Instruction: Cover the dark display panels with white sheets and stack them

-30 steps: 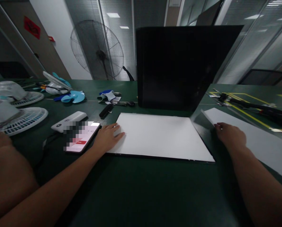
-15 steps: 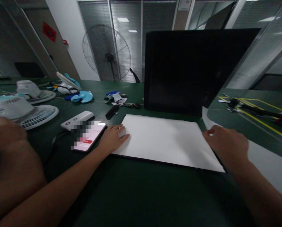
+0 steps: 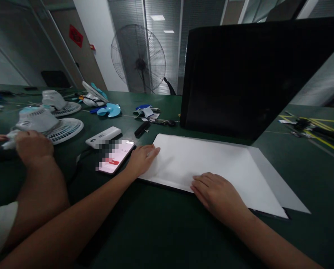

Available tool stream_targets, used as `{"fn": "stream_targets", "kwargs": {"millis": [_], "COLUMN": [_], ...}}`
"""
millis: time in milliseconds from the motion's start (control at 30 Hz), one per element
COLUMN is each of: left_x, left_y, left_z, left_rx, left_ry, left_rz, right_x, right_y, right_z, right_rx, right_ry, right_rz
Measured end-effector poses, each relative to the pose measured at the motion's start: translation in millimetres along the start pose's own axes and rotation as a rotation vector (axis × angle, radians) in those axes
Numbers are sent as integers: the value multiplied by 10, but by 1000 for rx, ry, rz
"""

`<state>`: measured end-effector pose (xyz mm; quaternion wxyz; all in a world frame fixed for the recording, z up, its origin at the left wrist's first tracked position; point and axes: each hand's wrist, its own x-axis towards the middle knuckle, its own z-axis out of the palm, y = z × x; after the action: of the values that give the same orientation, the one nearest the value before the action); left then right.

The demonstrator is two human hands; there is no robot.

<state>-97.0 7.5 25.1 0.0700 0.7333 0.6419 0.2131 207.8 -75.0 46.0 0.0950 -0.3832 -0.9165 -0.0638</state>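
A flat white panel (image 3: 189, 157) with a thin dark edge lies on the green table. My left hand (image 3: 143, 158) rests on its left end, fingers stretched out and thumb over the white surface. Across the panel's near edge lies my right hand (image 3: 217, 192), its fingers extended flat and holding nothing I can see. A greyish-white sheet (image 3: 281, 183) juts out past the panel's right side; whether it goes under the panel is unclear. Just left of my left hand is a phone (image 3: 118, 157) with a lit screen, partly blurred out.
Behind the panel stands a large black screen-like slab (image 3: 239, 82). A white power bank (image 3: 105, 137) and a black handheld object (image 3: 141, 129) lie nearby. At left, another person's hand (image 3: 33, 147) is by white fan parts (image 3: 37, 119); blue fan blades (image 3: 109, 110) lie beyond.
My right hand has left the sheet at the panel's right side and come inward to the near edge. That sheet now lies flatter, closer to the panel. The view has shifted left.
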Motion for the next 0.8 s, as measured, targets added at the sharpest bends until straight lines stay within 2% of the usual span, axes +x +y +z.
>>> {"fn": "stream_targets", "kwargs": {"millis": [167, 233, 300, 400, 467, 567, 667, 800], "left_x": [-26, -35, -38, -32, -25, -19, -27, -42], "left_y": [46, 48, 41, 23, 14, 5, -4, -24], "left_z": [11, 7, -3, -12, -9, 4, 17, 26], "left_rx": [22, 13, -16, -54, -70, -98, -133, -158], "left_ry": [-7, -9, -13, -12, -7, 3, 19, 33], "left_rz": [-69, -73, -75, -74, -69, -62, -52, -47], "right_x": [-15, -23, -45, -153, -290, -532, -678, -634], "right_y": [-115, -75, 91, 578, 970, 1441, 1631, 1535], "right_z": [26, 18, 11, 1, -14, -56, -84, -94], "right_rx": [153, 164, 100, -109, -218, -201, -115, -80], "right_ry": [-10, -16, 7, 30, -22, -167, -274, -308], "right_rz": [-109, -86, 66, 459, 706, 985, 1117, 1145]}}
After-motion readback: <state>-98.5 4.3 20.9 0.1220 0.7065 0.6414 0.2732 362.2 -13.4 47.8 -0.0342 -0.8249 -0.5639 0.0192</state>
